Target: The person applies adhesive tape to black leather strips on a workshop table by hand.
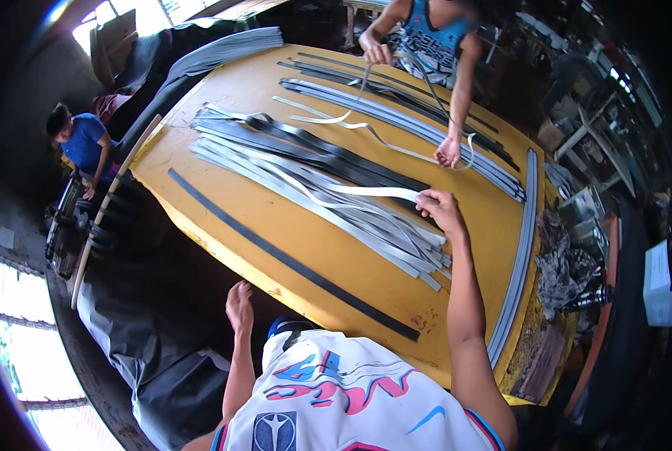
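Note:
My right hand pinches the end of a white strip above the table, fingers closed on it. The strip runs left into a pile of pale grey and white strips. Black strips lie just behind that pile. My left hand is off the table's near edge, loosely curled and partly open, with nothing visible in it. Between that hand and the pile, a single dark strip lies flat on the yellow table.
Across the table a co-worker handles a looped pale strip. Grey strip bundles lie on the far side, others along the right edge. A stack of grey sheets sits far left. Another person is left of the table.

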`<action>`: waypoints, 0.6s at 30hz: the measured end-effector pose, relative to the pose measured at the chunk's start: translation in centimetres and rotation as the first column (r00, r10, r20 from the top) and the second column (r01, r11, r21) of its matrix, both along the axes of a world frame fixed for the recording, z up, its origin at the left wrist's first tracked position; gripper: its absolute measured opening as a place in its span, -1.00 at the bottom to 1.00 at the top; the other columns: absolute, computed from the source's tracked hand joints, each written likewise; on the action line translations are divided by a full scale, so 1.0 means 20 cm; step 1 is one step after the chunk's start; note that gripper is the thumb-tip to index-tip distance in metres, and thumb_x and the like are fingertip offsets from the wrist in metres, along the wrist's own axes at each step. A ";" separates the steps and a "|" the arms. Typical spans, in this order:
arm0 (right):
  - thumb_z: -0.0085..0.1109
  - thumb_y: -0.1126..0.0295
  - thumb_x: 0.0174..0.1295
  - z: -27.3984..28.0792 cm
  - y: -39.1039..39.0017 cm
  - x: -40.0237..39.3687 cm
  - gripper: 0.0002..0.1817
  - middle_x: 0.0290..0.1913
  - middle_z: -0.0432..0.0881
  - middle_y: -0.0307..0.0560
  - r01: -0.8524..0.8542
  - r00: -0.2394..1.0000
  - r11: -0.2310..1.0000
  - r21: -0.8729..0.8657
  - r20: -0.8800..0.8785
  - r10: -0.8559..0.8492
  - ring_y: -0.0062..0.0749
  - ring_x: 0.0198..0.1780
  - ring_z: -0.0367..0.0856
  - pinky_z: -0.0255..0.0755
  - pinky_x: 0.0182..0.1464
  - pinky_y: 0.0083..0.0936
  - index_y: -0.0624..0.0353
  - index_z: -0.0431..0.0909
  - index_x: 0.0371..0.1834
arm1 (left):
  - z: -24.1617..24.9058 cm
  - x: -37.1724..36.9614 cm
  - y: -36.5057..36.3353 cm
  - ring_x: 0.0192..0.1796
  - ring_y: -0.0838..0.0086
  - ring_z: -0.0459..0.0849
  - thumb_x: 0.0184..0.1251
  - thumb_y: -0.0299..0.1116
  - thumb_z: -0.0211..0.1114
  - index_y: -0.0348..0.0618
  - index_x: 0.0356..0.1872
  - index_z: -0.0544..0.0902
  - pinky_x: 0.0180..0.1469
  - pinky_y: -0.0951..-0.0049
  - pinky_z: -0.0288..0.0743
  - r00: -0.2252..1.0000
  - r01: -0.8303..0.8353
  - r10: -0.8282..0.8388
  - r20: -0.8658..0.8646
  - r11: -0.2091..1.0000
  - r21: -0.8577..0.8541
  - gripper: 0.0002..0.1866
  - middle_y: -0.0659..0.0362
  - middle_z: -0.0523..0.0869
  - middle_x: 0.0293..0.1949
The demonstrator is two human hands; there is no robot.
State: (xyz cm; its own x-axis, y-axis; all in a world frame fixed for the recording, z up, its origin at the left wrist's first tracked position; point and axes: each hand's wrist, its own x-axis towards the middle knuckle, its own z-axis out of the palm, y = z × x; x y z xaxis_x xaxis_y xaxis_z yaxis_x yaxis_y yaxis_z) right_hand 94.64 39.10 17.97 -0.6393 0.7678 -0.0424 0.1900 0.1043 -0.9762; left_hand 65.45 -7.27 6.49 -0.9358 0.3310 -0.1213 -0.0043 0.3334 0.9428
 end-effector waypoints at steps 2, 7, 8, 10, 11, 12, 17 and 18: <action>0.29 0.39 0.38 0.24 -0.11 -0.11 -0.82 -0.39 0.68 -0.24 -0.034 0.995 0.999 -0.012 -0.096 0.033 -0.68 -0.40 0.56 0.44 -0.28 -0.67 0.33 0.71 -0.19 | 0.03 -0.09 0.24 -0.04 0.38 0.76 0.64 -0.10 0.15 -0.37 0.14 0.65 0.05 0.44 0.57 0.970 0.142 -0.176 0.169 0.971 0.193 -0.54 0.04 0.78 -0.05; 0.33 0.46 0.34 0.55 -0.49 -0.32 -0.86 -0.32 0.69 -0.18 -0.175 0.937 0.980 0.092 -0.291 0.194 -0.61 -0.37 0.59 0.46 -0.27 -0.65 0.35 0.68 -0.19 | 0.42 -0.24 0.95 0.17 0.18 0.74 0.51 0.41 -0.04 -0.28 0.37 0.48 0.23 0.22 0.54 0.430 0.153 -0.621 0.655 0.765 0.626 -0.13 -0.07 0.68 0.25; 0.35 0.48 0.30 0.57 -0.54 -0.33 -0.87 -0.32 0.69 -0.18 -0.234 0.945 0.951 0.201 -0.181 0.271 -0.61 -0.36 0.60 0.47 -0.26 -0.65 0.35 0.68 -0.22 | 0.42 -0.32 1.06 0.17 0.15 0.73 0.50 0.41 -0.05 -0.28 0.39 0.44 0.22 0.20 0.56 0.336 0.082 -0.736 0.588 0.645 0.760 -0.12 -0.09 0.67 0.25; 0.35 0.52 0.27 0.57 -0.66 -0.34 -0.88 -0.31 0.69 -0.15 -0.259 0.960 0.943 0.211 -0.049 0.275 -0.55 -0.33 0.65 0.52 -0.23 -0.63 0.39 0.65 -0.27 | 0.48 -0.50 1.23 0.14 0.12 0.75 0.53 0.37 -0.07 -0.30 0.38 0.42 0.20 0.16 0.60 0.305 -0.095 -0.810 0.501 0.497 0.862 -0.15 -0.11 0.68 0.24; 0.34 0.54 0.27 0.55 -0.75 -0.34 -0.87 -0.30 0.68 -0.12 -0.213 0.976 0.970 0.117 -0.029 0.218 -0.49 -0.30 0.70 0.56 -0.20 -0.61 0.42 0.63 -0.30 | 0.54 -0.60 1.29 0.10 0.11 0.76 0.57 0.32 -0.08 -0.31 0.35 0.43 0.18 0.14 0.62 0.355 -0.188 -0.778 0.518 0.483 0.855 -0.20 -0.12 0.69 0.22; 0.34 0.51 0.28 0.50 -0.82 -0.35 -0.85 -0.31 0.68 -0.13 -0.134 0.988 0.990 0.049 -0.072 0.137 -0.52 -0.32 0.68 0.52 -0.23 -0.62 0.42 0.63 -0.30 | 0.46 -0.77 1.37 0.02 0.12 0.78 0.67 0.10 -0.08 -0.32 0.27 0.45 0.13 0.13 0.66 0.427 -0.256 -0.755 0.498 0.427 0.867 -0.39 -0.11 0.73 0.14; 0.37 0.43 0.31 0.12 -1.07 -0.28 -0.80 -0.45 0.65 -0.20 0.298 0.921 0.949 0.106 0.229 -0.315 -0.59 -0.40 0.59 0.46 -0.28 -0.61 0.42 0.69 -0.21 | 0.37 -1.56 1.48 -0.23 0.25 0.73 0.65 -0.27 0.07 -0.25 0.18 0.44 -0.18 0.33 0.61 0.727 -0.200 -0.539 0.424 0.424 0.883 -0.71 0.01 0.73 -0.15; 0.36 0.44 0.32 0.04 -1.15 -0.23 -0.81 -0.45 0.65 -0.20 0.432 0.883 0.902 0.001 0.202 -0.424 -0.59 -0.42 0.58 0.45 -0.29 -0.60 0.41 0.69 -0.20 | 0.35 -1.71 1.49 -0.25 0.29 0.72 0.62 -0.26 0.11 -0.26 0.15 0.44 -0.22 0.38 0.58 0.773 -0.196 -0.477 0.418 0.446 0.873 -0.70 0.02 0.72 -0.16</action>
